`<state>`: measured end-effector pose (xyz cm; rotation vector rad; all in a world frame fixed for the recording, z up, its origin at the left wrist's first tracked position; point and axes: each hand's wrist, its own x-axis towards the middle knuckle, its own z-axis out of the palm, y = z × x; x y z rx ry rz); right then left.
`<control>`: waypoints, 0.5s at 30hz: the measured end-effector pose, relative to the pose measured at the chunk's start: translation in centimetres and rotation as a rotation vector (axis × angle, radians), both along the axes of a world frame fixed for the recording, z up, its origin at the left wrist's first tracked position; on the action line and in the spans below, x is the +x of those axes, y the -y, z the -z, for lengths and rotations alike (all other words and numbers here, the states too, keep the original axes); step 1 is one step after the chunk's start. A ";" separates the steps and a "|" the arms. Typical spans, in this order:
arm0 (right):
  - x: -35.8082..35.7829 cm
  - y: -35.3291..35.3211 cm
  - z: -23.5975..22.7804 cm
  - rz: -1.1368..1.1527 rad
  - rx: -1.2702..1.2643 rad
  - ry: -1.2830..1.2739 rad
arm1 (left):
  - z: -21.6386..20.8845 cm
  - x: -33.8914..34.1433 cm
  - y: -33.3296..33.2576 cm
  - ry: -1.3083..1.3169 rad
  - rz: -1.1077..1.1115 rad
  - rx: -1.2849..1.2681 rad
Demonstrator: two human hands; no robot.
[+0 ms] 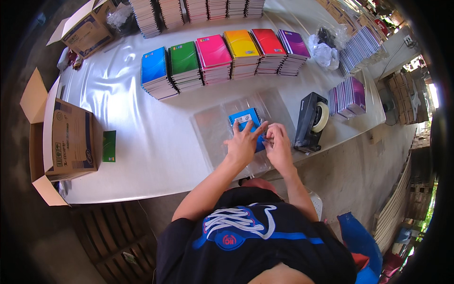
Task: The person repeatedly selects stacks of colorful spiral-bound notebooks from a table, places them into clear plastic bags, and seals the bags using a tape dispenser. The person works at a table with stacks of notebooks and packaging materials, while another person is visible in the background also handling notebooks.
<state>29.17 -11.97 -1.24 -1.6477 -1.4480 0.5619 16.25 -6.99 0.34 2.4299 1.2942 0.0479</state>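
A blue spiral notebook (242,116) with a white label lies on clear plastic sheets (208,135) near the table's front edge. My left hand (245,142) rests on it with the fingers spread, pressing it down. At the notebook's right edge my right hand (279,146) is closed in a pinch; what the fingertips hold is too small and covered to make out. Just right of that hand stands a black tape dispenser (305,125) with a roll of tape (321,117).
Stacks of notebooks in blue (154,66), green (183,57), pink (214,51), yellow (241,43), red (268,41) and purple (294,42) line the table's middle. A wrapped purple bundle (347,97) sits right. Left are an open carton (71,137) and a green notebook (109,146).
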 end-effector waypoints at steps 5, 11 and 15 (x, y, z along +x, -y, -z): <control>-1.5 0.6 0.9 0.203 0.122 -0.072 | 1.0 0.8 0.2 0.037 0.041 0.055; 0.3 1.8 2.8 -0.104 -0.070 -0.692 | 3.0 0.7 -0.4 0.129 0.073 -0.175; 4.4 -1.5 0.5 -0.066 -0.075 -0.758 | 2.7 -0.7 -0.3 0.237 0.137 0.008</control>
